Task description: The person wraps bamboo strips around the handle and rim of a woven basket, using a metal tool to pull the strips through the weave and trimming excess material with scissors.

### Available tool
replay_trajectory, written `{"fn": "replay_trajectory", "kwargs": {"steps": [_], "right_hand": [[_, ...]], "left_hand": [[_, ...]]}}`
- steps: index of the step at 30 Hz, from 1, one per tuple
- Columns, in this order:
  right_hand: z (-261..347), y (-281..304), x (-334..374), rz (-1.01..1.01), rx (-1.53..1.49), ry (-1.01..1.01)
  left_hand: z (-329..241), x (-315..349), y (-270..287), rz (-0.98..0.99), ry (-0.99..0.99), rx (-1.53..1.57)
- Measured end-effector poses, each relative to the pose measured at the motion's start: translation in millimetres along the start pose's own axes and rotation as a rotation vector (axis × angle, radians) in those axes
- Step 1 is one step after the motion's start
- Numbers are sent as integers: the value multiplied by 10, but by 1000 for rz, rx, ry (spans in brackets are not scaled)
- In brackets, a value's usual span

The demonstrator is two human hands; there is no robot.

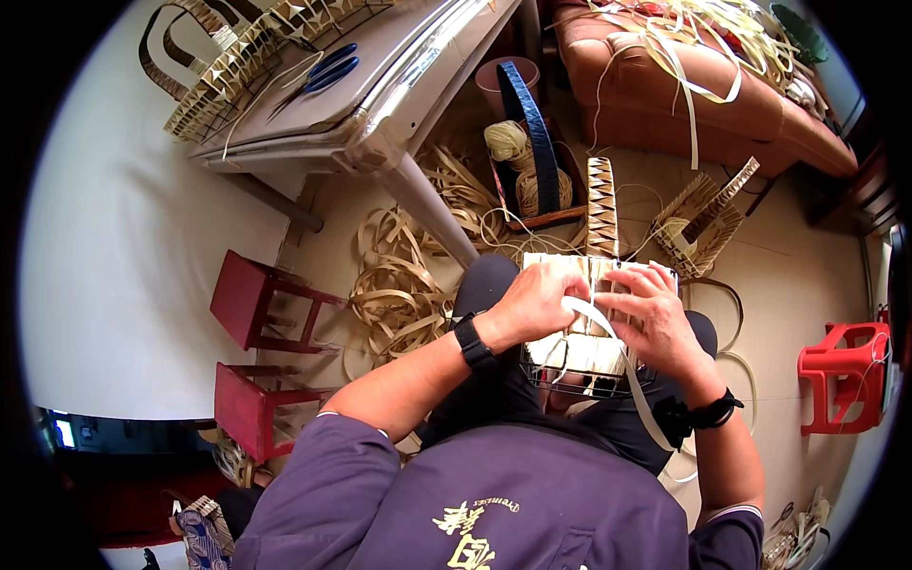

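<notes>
A partly woven basket (603, 353) of pale flat strips on a thin dark wire frame rests on my lap. Its tall handle (600, 204), wrapped in a brown and cream zigzag, points away from me. My left hand (543, 302) is closed at the basket's left side, its fingertips on a white flat strip (608, 326). From there the strip curls right and hangs down past my right wrist. Across the right side of the basket lies my right hand (655, 318), fingers apart and tips on the weave. What lies under its fingers is hidden.
A table (285, 142) at upper left holds blue-handled scissors (331, 68) and a woven basket (228, 85). Loose strips (404, 275) heap on the floor beside a box with twine balls (541, 190). Red stools (841, 375) flank me; a sofa (665, 104) stands ahead.
</notes>
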State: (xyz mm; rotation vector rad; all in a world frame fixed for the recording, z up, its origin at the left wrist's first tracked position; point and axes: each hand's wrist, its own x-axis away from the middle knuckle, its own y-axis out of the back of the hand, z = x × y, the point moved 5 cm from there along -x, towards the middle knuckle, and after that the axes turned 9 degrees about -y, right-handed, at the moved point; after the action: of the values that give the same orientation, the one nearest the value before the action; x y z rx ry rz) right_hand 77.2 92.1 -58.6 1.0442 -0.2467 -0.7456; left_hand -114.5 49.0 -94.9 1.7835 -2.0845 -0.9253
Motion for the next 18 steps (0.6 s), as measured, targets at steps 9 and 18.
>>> {"fn": "replay_trajectory", "kwargs": {"steps": [9,18], "right_hand": [[-54,14,2,-83,-55,-60],[-706,524,338,-169,-288,-276]], "left_hand": [[3,-72,-61,-94,-117,-193],[150,-107,-112,-73,-93,-122]]}}
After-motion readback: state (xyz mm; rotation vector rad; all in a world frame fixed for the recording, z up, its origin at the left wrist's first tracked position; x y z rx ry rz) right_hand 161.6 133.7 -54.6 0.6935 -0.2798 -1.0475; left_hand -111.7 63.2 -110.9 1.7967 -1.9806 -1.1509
